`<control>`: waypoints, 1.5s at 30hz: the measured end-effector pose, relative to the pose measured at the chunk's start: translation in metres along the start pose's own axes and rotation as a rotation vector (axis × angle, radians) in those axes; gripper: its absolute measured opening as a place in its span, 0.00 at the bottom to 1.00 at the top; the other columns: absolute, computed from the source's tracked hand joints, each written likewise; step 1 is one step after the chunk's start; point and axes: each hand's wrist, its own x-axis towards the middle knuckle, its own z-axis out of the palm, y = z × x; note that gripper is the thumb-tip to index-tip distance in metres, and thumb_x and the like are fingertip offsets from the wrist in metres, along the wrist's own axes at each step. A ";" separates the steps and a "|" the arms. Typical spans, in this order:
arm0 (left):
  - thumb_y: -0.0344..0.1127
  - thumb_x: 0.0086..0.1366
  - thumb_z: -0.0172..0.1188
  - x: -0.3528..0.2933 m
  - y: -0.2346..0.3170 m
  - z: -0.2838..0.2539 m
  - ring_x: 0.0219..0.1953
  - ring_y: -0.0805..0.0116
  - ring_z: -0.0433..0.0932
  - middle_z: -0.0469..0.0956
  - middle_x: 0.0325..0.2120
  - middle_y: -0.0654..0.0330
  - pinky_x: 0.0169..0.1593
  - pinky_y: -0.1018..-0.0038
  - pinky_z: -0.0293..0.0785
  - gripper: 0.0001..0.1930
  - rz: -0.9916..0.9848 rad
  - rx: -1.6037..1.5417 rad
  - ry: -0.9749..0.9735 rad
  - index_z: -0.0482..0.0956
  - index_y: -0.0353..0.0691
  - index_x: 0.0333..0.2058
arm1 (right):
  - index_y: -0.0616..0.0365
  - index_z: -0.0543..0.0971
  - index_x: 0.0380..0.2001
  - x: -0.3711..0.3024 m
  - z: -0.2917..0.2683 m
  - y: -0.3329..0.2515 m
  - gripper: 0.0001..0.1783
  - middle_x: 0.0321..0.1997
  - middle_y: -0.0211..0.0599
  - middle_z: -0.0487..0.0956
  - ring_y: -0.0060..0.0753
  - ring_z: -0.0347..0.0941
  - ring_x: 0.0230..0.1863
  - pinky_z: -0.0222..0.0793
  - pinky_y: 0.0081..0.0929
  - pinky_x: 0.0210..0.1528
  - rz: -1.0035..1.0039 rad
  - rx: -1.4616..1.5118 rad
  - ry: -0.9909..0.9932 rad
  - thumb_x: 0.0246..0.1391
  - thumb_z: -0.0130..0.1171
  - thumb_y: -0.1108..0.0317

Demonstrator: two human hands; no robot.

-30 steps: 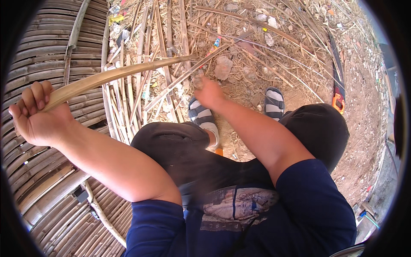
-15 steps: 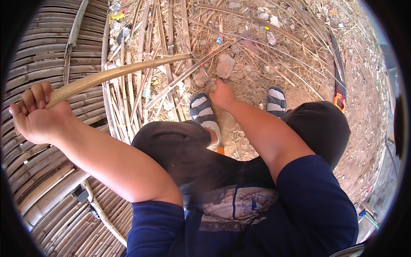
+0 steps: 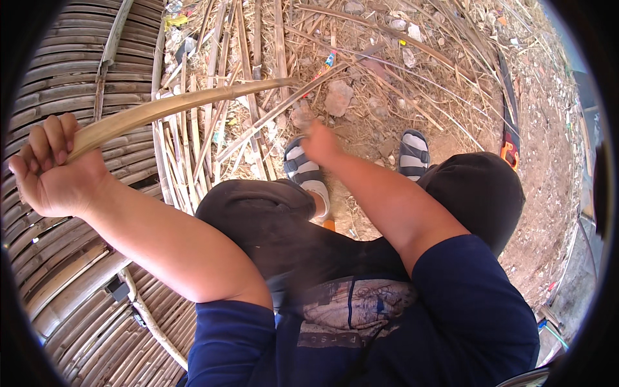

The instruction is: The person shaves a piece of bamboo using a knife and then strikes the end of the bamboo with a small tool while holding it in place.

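A long, pale, slightly bowed bamboo strip (image 3: 180, 103) runs from the left side toward the middle of the ground. My left hand (image 3: 61, 168) is closed on its near end, fingers curled up over the bamboo slats. The strip's far tip lies above the litter, beside a thin stick (image 3: 284, 113). Just beyond my left sandal (image 3: 302, 166), my right hand (image 3: 320, 145) is closed in a fist beside a small stone. Anything inside that fist is hidden by the hand and some blur.
A bamboo slat platform (image 3: 58, 84) fills the left side. Split bamboo strips (image 3: 216, 58), straw and stones (image 3: 338, 98) cover the ground ahead. A handsaw with an orange handle (image 3: 510, 155) lies at the right. My right sandal (image 3: 413, 155) rests on the dirt.
My right hand has shifted a little to the left, toward the small stone. The bamboo strip's far tip has moved slightly to the right and up; my left hand keeps its hold.
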 end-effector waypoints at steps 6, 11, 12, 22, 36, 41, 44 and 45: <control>0.39 0.63 0.53 0.001 -0.002 -0.003 0.18 0.73 0.53 0.54 0.14 0.67 0.26 0.74 0.51 0.18 0.017 0.048 0.068 0.56 0.50 0.17 | 0.60 0.75 0.52 -0.003 -0.019 -0.005 0.26 0.40 0.59 0.82 0.62 0.80 0.45 0.76 0.48 0.48 0.019 -0.046 -0.027 0.49 0.64 0.63; 0.34 0.56 0.56 0.000 -0.003 0.016 0.16 0.74 0.50 0.51 0.14 0.68 0.25 0.74 0.48 0.19 0.047 0.075 0.171 0.54 0.51 0.15 | 0.60 0.72 0.43 -0.006 -0.018 -0.074 0.18 0.34 0.57 0.81 0.63 0.79 0.38 0.74 0.52 0.41 -0.318 0.148 -0.042 0.52 0.62 0.64; 0.34 0.55 0.56 -0.002 -0.004 0.016 0.16 0.74 0.50 0.51 0.14 0.68 0.25 0.74 0.47 0.18 0.057 0.073 0.186 0.54 0.51 0.15 | 0.60 0.72 0.42 -0.008 -0.025 -0.087 0.17 0.33 0.57 0.81 0.63 0.79 0.38 0.73 0.52 0.40 -0.363 0.142 -0.071 0.52 0.62 0.65; 0.34 0.73 0.45 -0.002 -0.009 0.013 0.16 0.72 0.50 0.53 0.17 0.65 0.21 0.72 0.48 0.13 0.129 0.274 0.570 0.57 0.43 0.27 | 0.60 0.72 0.54 -0.003 -0.005 0.030 0.28 0.44 0.60 0.82 0.63 0.79 0.48 0.75 0.50 0.52 0.203 -0.109 -0.032 0.50 0.63 0.62; 0.33 0.73 0.45 -0.001 -0.009 0.011 0.16 0.72 0.50 0.55 0.18 0.64 0.20 0.72 0.48 0.11 0.143 0.261 0.543 0.57 0.42 0.29 | 0.61 0.74 0.48 -0.002 0.005 0.030 0.22 0.41 0.60 0.82 0.63 0.79 0.46 0.75 0.50 0.51 0.074 -0.053 0.056 0.50 0.61 0.65; 0.35 0.74 0.45 -0.005 -0.005 0.007 0.17 0.73 0.51 0.54 0.18 0.65 0.23 0.73 0.50 0.13 0.121 0.224 0.497 0.56 0.44 0.28 | 0.63 0.77 0.49 0.001 -0.023 0.035 0.24 0.40 0.62 0.82 0.61 0.79 0.46 0.74 0.48 0.50 0.118 -0.131 0.010 0.49 0.63 0.62; 0.36 0.74 0.46 -0.013 0.004 0.024 0.18 0.73 0.52 0.54 0.18 0.65 0.23 0.72 0.50 0.16 0.147 0.255 0.517 0.55 0.45 0.25 | 0.64 0.76 0.49 -0.001 -0.032 0.019 0.24 0.38 0.58 0.83 0.54 0.81 0.41 0.76 0.44 0.45 0.017 -0.001 0.016 0.50 0.63 0.62; 0.37 0.74 0.46 -0.015 0.011 0.026 0.18 0.73 0.52 0.53 0.18 0.66 0.23 0.72 0.50 0.17 0.162 0.251 0.523 0.55 0.46 0.25 | 0.64 0.75 0.51 -0.002 -0.038 0.010 0.26 0.39 0.58 0.83 0.53 0.82 0.42 0.76 0.43 0.45 0.032 0.095 -0.030 0.51 0.63 0.62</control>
